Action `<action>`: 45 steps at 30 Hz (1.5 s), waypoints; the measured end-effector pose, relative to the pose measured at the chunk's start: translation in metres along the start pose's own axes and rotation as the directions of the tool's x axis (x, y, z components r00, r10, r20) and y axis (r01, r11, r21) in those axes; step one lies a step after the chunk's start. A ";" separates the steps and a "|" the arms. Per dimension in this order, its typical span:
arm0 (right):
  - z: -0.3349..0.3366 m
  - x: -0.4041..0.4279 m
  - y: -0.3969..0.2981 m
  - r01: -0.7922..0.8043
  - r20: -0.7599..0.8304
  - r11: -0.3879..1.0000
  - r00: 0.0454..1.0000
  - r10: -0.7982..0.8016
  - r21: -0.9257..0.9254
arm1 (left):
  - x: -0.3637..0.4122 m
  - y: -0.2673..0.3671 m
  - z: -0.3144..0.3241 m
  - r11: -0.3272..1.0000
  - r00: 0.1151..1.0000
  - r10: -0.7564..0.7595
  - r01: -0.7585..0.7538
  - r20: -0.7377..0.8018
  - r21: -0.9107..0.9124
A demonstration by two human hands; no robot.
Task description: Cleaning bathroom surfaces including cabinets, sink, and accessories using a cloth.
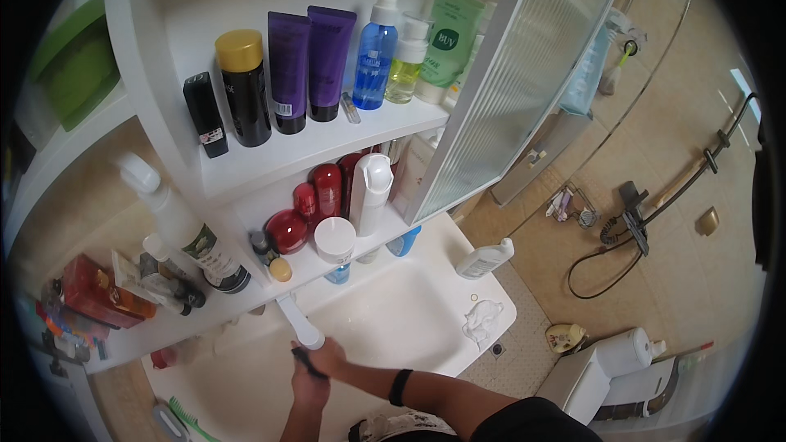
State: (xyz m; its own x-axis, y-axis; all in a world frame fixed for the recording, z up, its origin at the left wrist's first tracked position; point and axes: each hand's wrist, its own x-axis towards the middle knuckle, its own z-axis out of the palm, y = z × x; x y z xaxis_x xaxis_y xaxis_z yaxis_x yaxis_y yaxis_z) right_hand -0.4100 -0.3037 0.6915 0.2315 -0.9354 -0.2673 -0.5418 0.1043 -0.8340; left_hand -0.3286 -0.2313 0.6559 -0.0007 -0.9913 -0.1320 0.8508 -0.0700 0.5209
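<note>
A white faucet (301,323) reaches out from under the shelf over the white washbasin (393,313). Both of my hands are together at the faucet's end, partly covered by it. My left hand (310,383) comes up from the bottom of the view, a black band around it or its wrist. Across it lies my right hand (331,357), whose forearm comes from the lower right with a black wristband (400,387). The fingers are mostly hidden, so whether anything is held cannot be told. No water stream can be made out. A crumpled white cloth or tissue (482,323) lies on the basin's right rim.
Tubes and bottles, including a blue spray bottle (376,64), stand on the shelf (325,147) above. A ribbed glass door (497,98) hangs at its right. A white bottle (485,259) stands on the basin rim. A green comb (187,420) lies lower left.
</note>
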 end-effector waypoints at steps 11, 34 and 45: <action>0.021 -0.035 -0.021 0.145 0.323 0.971 0.943 -0.078 -0.189 | 0.008 0.024 -0.073 0.992 0.967 -0.003 0.034 0.255 -0.119; 0.011 0.022 0.023 0.157 -0.024 0.927 0.987 -0.158 0.340 | 0.024 0.013 0.034 0.979 0.983 -0.157 0.142 -0.096 -0.144; -0.026 -0.025 0.021 0.476 -0.163 0.872 0.857 -0.488 -0.111 | 0.049 0.010 -0.059 0.998 0.969 0.009 -0.024 -0.249 -0.058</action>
State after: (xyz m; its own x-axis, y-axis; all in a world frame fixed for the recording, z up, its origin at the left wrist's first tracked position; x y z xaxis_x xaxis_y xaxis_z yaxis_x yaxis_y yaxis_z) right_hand -0.4488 -0.2865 0.6933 0.3310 -0.9080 0.2570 -0.4521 -0.3917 -0.8014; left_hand -0.2894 -0.2743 0.6052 0.1373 -0.9329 -0.3331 0.8797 -0.0398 0.4739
